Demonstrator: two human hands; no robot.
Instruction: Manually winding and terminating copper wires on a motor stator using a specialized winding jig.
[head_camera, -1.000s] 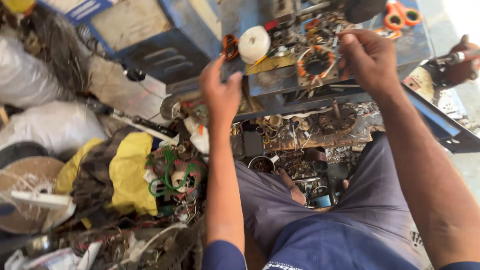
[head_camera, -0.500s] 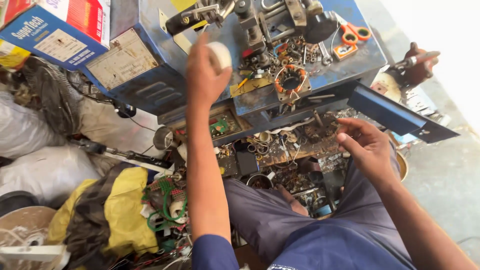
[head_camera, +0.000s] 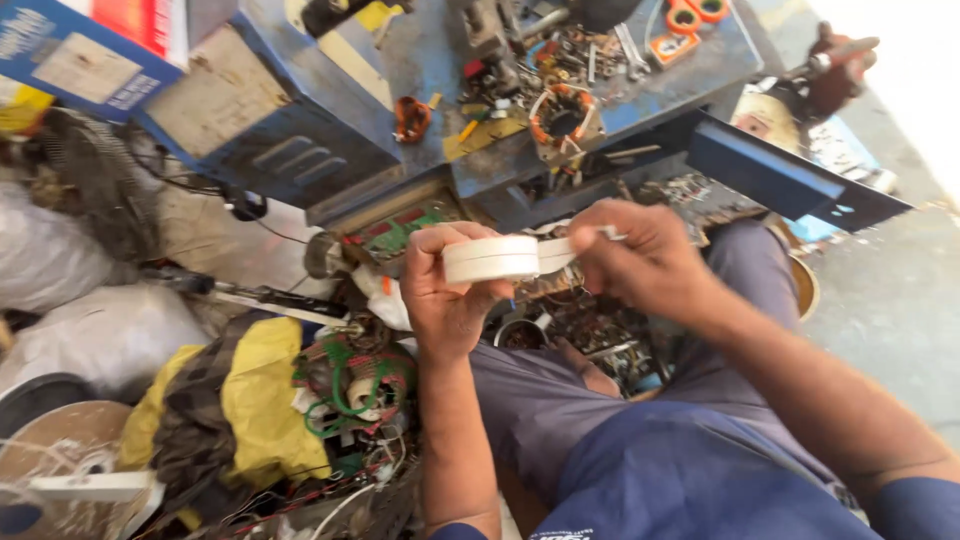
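Observation:
My left hand grips a white roll of tape edge-on in front of my chest. My right hand pinches the loose tape end just to the right of the roll, pulling it off sideways. Both hands hang above my lap and a heap of small metal parts. Farther up, on the blue workbench, lies a round motor winding with orange copper coils.
An open blue drawer juts out at right. A green circuit board sits under the bench edge. Yellow cloth and green wire coils lie at lower left, white sacks at far left. Another person's hand holds a tool at top right.
My left hand took the white tape roll off the bench and brought it down to my chest. My right hand came across and caught the tape's end.

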